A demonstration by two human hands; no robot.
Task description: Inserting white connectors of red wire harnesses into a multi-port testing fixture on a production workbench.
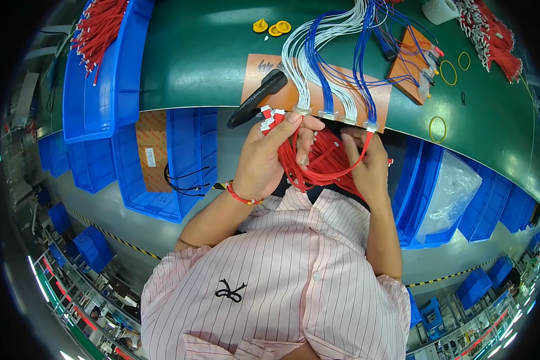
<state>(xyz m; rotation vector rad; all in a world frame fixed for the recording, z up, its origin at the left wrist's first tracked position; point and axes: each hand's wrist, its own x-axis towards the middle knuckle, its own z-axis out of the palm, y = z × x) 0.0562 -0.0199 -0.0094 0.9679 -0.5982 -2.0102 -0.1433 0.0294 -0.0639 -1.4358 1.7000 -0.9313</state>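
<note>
My left hand (pixel 259 157) is closed around a bundle of thin red wires (pixel 312 177) with white plugs (pixel 267 124) at their ends. Its thumb and fingertips are at the table edge, by a clear connector holding white wires (pixel 300 78). My right hand (pixel 372 169) is curled around a red wire below a whitish connector (pixel 371 126) at the end of blue wires (pixel 361 54); part of its grip is hidden. Between these, two more connectors (pixel 327 114) line the edge. More red wires hang over my lap.
An orange-brown board (pixel 255 78) and a black handled tool (pixel 259 96) lie at the green table's (pixel 192 54) edge. An orange block (pixel 409 75) with wires sits to the right. Yellow rings (pixel 437 129) lie beyond it. Blue bins (pixel 102 72) flank the bench on both sides.
</note>
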